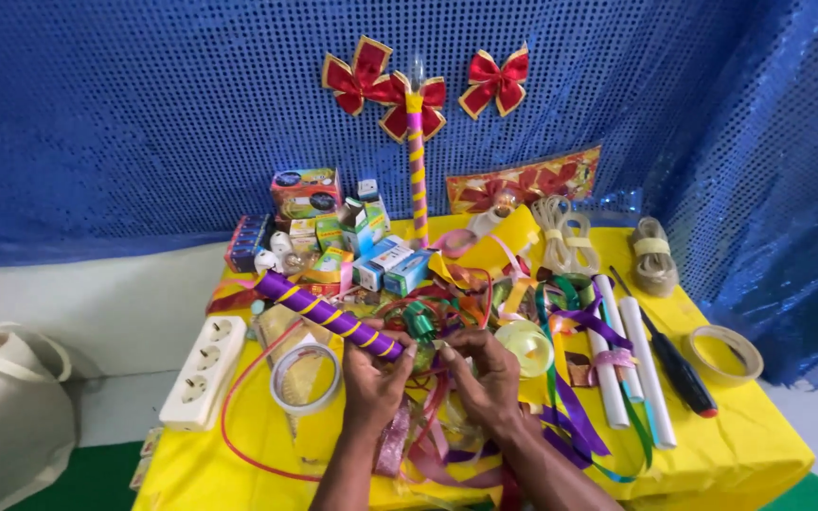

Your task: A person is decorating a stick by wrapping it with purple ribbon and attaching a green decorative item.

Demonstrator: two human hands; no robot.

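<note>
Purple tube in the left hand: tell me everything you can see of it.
The purple tube is a slim cylinder wrapped in glossy purple with a yellow ribbon spiralling along it. It lies tilted, far end up-left over the yellow table, near end gripped by the left hand. The right hand is just beside that end, fingertips close; contact is unclear.

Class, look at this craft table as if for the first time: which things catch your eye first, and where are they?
At the front centre, the left hand holds a purple tube wound with yellow ribbon, while the right hand works beside it over a tangle of coloured ribbons. Behind, three red bows hang on the blue sequinned backdrop. All of it sits on a bright yellow tablecloth.
</note>
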